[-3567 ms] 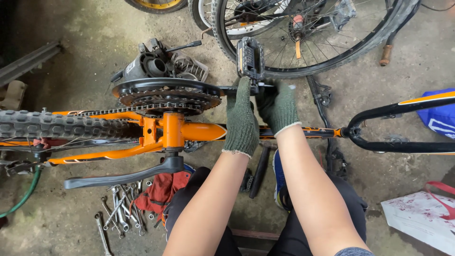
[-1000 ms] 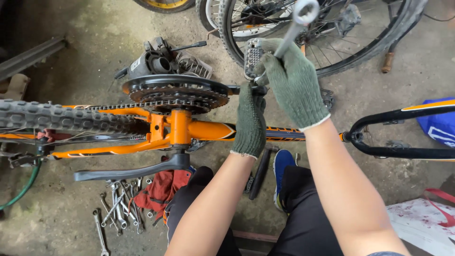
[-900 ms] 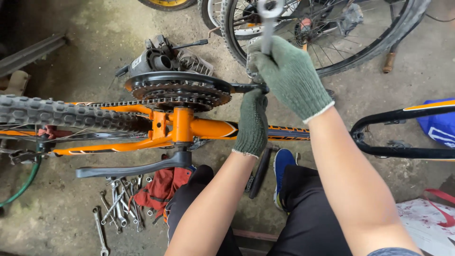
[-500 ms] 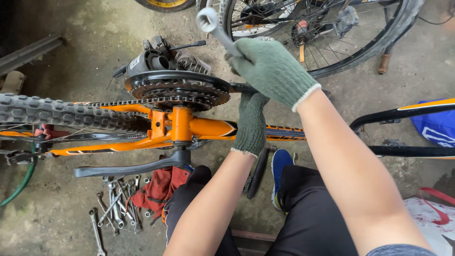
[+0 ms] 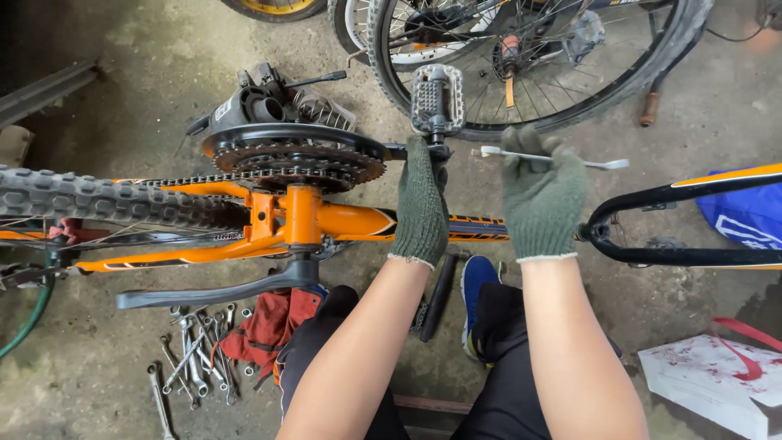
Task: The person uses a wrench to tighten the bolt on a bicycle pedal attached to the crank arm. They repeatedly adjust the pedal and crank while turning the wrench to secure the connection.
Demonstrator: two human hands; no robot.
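Head view: right hand (image 5: 542, 195), gloved, grip clenched on a slim silver wrench (image 5: 562, 159) lying level, just right of the pedal (image 5: 437, 99). Left hand (image 5: 421, 204), gloved, grip closed around the crank arm (image 5: 407, 151) beneath that pedal. White box (image 5: 717, 383) with red marks on the floor, lower right; blue bag (image 5: 749, 224) at right edge.

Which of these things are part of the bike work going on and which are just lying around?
In use: left hand on crank by pedal; right hand holding wrench.
Lying about: spanners, red rag, blue bag, white bag.
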